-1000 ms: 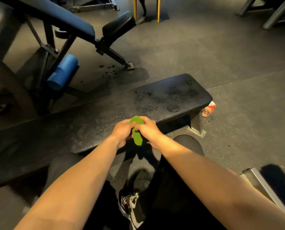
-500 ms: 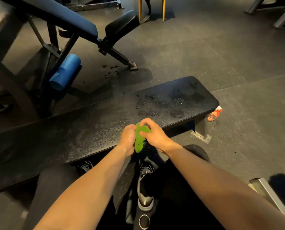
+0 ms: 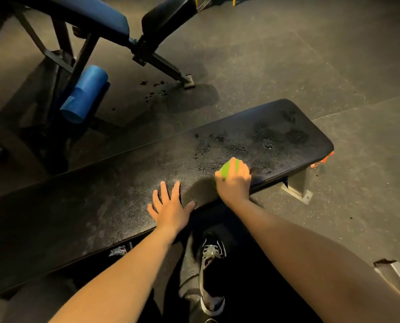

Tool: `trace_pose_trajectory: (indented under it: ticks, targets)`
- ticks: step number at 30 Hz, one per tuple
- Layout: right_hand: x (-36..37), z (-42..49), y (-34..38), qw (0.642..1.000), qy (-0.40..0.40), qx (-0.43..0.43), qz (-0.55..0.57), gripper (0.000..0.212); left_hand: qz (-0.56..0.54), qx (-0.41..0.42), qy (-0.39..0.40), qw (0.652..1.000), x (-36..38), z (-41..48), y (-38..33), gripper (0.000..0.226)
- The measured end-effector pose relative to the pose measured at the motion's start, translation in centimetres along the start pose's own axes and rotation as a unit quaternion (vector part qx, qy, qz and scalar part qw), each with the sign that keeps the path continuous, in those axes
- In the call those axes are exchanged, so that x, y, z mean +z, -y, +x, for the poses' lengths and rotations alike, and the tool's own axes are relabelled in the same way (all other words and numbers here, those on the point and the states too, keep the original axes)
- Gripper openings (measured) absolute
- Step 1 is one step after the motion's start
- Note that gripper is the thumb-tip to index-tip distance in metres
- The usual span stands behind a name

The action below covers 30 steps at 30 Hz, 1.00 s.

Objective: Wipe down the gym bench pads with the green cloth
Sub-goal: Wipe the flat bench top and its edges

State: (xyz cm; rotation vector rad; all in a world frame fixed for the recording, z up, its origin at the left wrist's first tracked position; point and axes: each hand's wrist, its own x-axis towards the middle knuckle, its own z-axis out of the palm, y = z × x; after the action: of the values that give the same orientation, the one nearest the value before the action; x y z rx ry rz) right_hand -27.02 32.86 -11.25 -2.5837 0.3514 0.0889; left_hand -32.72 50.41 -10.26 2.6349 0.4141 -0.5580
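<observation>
Half a sec ago both hands were together at the near edge of the pad, working the cloth between them, off the surface. Now they've split.

L hand lies flat on the pad, fingers straight and spread, holding nothing. Looks like a brace.

R hand has gone fwd and to the right, fingers curled over the bunched cloth, w/ only a green bit showing past the knuckles. The cloth sits at the near edge of the wet patch, i.e. the droplets across the pad's right end. It's prob. touching the pad, but the light is dim and the hand covers most of it, so can't be sure.

Meaning: prep is over and wiping proper is starting. The droplets look undisturbed, so I'd judge little or none of this pad is wiped yet. Next move calls for strokes thru the wet area toward the right end, then the drier left stretch.

The blue bench behind has pads too, likely also to do. An orange bottle is on the floor just behind the pad's right end, mostly hidden.
</observation>
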Motion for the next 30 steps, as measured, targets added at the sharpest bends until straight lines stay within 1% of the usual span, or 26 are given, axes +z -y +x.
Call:
trace_pose_trajectory:
  ticks: [2,5,7,8,9,10,12,14,16,17,18,19,20,21,22,23,25,28,30]
  targets:
    - [1.0,-1.2,1.4,0.996,0.061,-0.054,-0.037,0.069,0.01,-0.002,0.004,1.0,-0.3,0.4,0.0,0.08]
    - [1.9,-2.9,2.9,0.973,0.111,-0.19,-0.066,0.067,0.014,0.002,0.019,1.0,-0.5,0.6,0.1,0.083]
    - [1.9,-3.0,2.9,0.963,0.124,-0.225,-0.081,0.065,0.015,0.002,0.034,0.999,-0.4,0.7,0.3,0.083]
    - [1.7,-2.5,2.4,0.964,0.114,-0.224,-0.092,0.064,0.016,0.002,0.042,0.999,-0.4,0.7,0.5,0.083]
    - [1.3,-2.0,1.8,0.967,0.087,-0.22,-0.098,0.064,0.017,0.002,0.05,0.999,-0.3,0.8,0.6,0.082]
    - [1.0,-1.2,1.0,0.97,0.045,-0.215,-0.103,0.063,0.016,0.004,0.057,0.998,-0.3,0.7,0.8,0.082]
    - [-0.1,0.4,-0.6,0.978,-0.034,-0.177,-0.104,0.06,0.011,0.012,0.068,0.998,-0.3,0.7,0.9,0.081]
    - [-0.6,1.2,-1.0,0.984,-0.051,-0.143,-0.088,0.057,0.01,0.016,0.073,0.997,-0.4,0.8,1.0,0.08]
    - [0.0,1.0,0.0,0.985,-0.05,-0.151,-0.062,0.054,0.011,0.015,0.075,0.997,-0.3,0.9,1.1,0.08]
    - [0.6,0.5,0.8,0.983,-0.031,-0.172,-0.048,0.054,0.013,0.013,0.075,0.997,-0.2,0.9,1.0,0.08]
    - [1.2,-0.2,1.7,0.979,0.008,-0.201,-0.037,0.057,0.016,0.01,0.075,0.997,-0.2,1.0,1.1,0.081]
    - [1.8,-1.0,2.5,0.97,0.064,-0.232,-0.03,0.06,0.022,0.008,0.076,0.997,-0.2,1.0,1.0,0.081]
    - [2.2,-1.8,3.1,0.956,0.121,-0.264,-0.034,0.063,0.03,0.006,0.079,0.996,-0.2,1.1,1.0,0.082]
    - [2.5,-2.3,3.4,0.942,0.157,-0.294,-0.049,0.064,0.035,0.007,0.083,0.996,-0.2,1.1,1.0,0.082]
    - [2.5,-2.5,3.4,0.93,0.168,-0.32,-0.071,0.065,0.036,0.008,0.086,0.996,-0.3,1.1,1.0,0.082]
    - [2.4,-2.5,3.2,0.922,0.163,-0.337,-0.095,0.066,0.033,0.009,0.086,0.996,-0.3,1.1,1.0,0.083]
    - [2.1,-1.7,2.4,0.927,0.13,-0.328,-0.131,0.071,0.028,0.01,0.079,0.996,-0.3,1.0,1.0,0.082]
    - [1.6,0.6,1.2,0.963,0.066,-0.221,-0.136,0.075,0.023,0.011,0.077,0.997,-0.4,0.9,0.9,0.081]
    - [1.4,1.6,1.2,0.977,0.013,-0.179,-0.118,0.07,0.02,0.009,0.081,0.997,-0.3,1.0,0.8,0.081]
